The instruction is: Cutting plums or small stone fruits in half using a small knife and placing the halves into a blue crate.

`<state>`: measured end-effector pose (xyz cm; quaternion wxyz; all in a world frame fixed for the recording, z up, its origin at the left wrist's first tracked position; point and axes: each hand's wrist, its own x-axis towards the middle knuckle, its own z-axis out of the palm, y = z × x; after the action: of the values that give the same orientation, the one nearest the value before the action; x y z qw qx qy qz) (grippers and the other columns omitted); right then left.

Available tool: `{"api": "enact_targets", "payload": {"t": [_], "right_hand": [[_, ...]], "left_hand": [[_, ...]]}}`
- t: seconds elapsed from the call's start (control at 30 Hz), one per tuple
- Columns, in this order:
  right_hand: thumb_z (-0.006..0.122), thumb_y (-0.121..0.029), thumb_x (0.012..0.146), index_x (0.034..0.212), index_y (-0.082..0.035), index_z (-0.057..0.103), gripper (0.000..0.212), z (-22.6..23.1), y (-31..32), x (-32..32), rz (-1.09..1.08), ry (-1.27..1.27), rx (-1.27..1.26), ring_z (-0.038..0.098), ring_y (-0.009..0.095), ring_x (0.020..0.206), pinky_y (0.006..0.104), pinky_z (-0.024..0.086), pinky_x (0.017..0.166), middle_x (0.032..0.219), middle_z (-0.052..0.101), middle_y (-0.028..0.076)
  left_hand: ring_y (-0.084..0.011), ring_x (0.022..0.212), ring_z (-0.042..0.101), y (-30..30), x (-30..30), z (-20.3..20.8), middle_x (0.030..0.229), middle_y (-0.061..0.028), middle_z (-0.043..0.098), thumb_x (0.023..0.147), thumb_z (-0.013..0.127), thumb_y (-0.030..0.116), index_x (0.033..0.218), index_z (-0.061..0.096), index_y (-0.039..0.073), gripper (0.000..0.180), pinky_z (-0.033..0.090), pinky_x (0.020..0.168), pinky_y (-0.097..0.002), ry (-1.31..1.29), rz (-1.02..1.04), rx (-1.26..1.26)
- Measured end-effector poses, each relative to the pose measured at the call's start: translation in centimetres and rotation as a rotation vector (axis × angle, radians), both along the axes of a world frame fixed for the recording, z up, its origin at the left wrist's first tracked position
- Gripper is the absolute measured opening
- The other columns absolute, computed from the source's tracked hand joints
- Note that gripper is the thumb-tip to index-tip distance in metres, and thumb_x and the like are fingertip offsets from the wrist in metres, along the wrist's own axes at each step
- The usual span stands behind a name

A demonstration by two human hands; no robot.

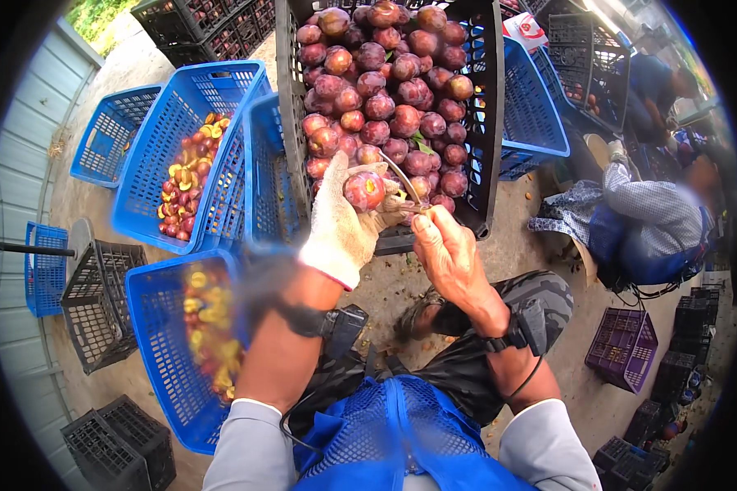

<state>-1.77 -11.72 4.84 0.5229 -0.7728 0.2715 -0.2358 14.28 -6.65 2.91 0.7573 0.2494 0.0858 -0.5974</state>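
Note:
My left hand, in a pale work glove, is closed around a reddish-purple plum. A small yellow patch of flesh shows on the plum's upper side. My bare right hand grips a small knife with a thin curved blade. The blade arcs up just right of the plum; its handle is mostly hidden by my fingers. Both hands are over the near edge of a black plastic crate heaped with whole plums.
Blue baskets with cut plum pieces stand to my left, one nearer basket beside my left forearm. Another blue basket is right of the crate. A person in a patterned sleeve sits at the right. A purple crate lies lower right.

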Motion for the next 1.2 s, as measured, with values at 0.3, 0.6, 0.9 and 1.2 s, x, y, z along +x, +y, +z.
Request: {"api": "enact_targets", "payload": {"t": [0.3,0.6,0.9,1.2], "right_hand": [[0.050,-0.017,0.096,0.094,-0.002,0.052,0.015,-1.7,0.9,1.3,0.019,0.048,-0.333,0.059,0.040,0.062,0.0454,0.043,0.052,0.067,0.057,0.020],[0.047,-0.020,0.096,0.098,-0.002,0.056,0.020,-2.8,1.3,1.3,-0.094,0.050,-0.247,0.061,0.038,0.066,0.0454,0.048,0.054,0.077,0.060,0.023],[0.043,-0.031,0.099,0.084,0.002,0.054,0.038,-3.4,2.5,3.6,-0.225,-0.222,0.020,0.052,0.031,0.067,0.0408,0.042,0.062,0.069,0.051,0.019],[0.036,-0.037,0.101,0.080,0.002,0.051,0.046,-2.9,-0.3,1.6,0.155,-0.072,0.121,0.047,0.023,0.065,0.0394,0.040,0.063,0.067,0.048,0.013]], "left_hand": [[-0.0276,0.086,0.057,-0.1,-1.0,0.4,0.089,-0.0114,0.059,0.092,0.044,0.059,0.113,0.057,0.004,0.060,0.048,0.081,-0.0421,-0.018,0.003,0.069],[-0.0175,0.077,0.059,-2.7,-2.6,0.1,0.091,-0.0058,0.062,0.094,0.053,0.041,0.108,0.058,0.004,0.040,0.050,0.068,-0.0333,-0.350,0.210,0.170],[-0.0212,0.102,0.054,-0.5,-0.5,-0.6,0.113,-0.0090,0.057,0.094,0.053,0.027,0.122,0.050,0.003,0.037,0.044,0.090,-0.0370,-0.289,0.051,-0.192],[-0.0226,0.110,0.051,1.7,2.6,-2.7,0.119,-0.0121,0.055,0.087,0.062,0.021,0.128,0.048,-0.003,0.050,0.039,0.099,-0.0387,-0.627,-0.156,-0.209]]}}
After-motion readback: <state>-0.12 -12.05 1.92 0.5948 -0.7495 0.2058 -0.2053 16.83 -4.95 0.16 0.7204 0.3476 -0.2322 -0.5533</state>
